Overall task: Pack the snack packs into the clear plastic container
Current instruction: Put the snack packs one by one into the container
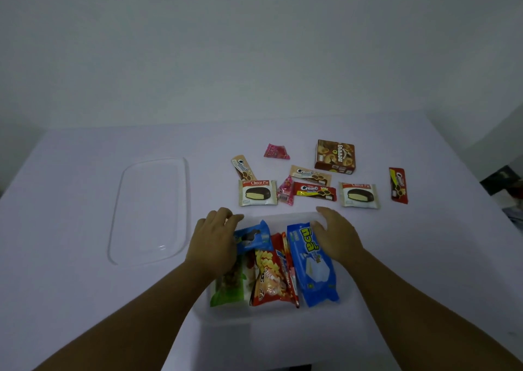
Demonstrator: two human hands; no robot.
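Observation:
The clear plastic container (278, 217) stands near the table's front edge and holds several packs: a green pack (227, 285), a red chip bag (268, 277), a long blue wafer pack (311, 269) and a small blue pack (252, 236). My left hand (215, 237) rests over the container's left side, fingers curled against the small blue pack. My right hand (336, 236) lies flat on the upper end of the long blue pack. Beyond the container lie two Choco Pie packs (257, 192) (359, 195), Cream-O packs (315, 191) and a brown box (335, 156).
The container's clear lid (150, 211) lies flat to the left. Two pink candy packets (276, 152) (285, 191), beige Cream-O packs (243, 168) (310, 174) and a red one (398, 185) are scattered on the white table. Dark objects (503, 181) sit past the right edge.

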